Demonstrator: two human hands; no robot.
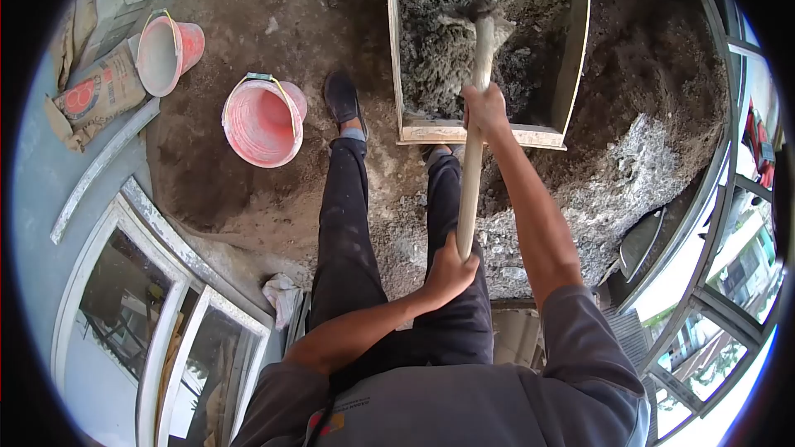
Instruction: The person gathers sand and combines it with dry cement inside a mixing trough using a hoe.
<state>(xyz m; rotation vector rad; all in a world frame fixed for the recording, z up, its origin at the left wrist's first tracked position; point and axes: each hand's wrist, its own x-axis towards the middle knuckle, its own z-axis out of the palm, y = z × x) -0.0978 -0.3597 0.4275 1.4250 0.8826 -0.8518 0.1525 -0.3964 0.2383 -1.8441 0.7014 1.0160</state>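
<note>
A hoe with a long pale wooden handle (470, 174) runs up the middle of the view. Closed around the lower end of the handle, near my thigh, is my left hand (451, 271). My right hand (487, 109) grips the same handle higher up, above the near edge of a wooden mixing box (482, 134). The hoe's head (480, 12) is in the grey, lumpy mix (431, 62) inside the box; its blade is partly hidden and caked with material.
A pink bucket (263, 126) lies tipped on the dirt floor to the left, with another bucket (170, 54) beside a paper cement sack (101, 95). A pile of pale gravelly material (638, 165) spreads right of the box. White window frames (207, 339) lean at lower left.
</note>
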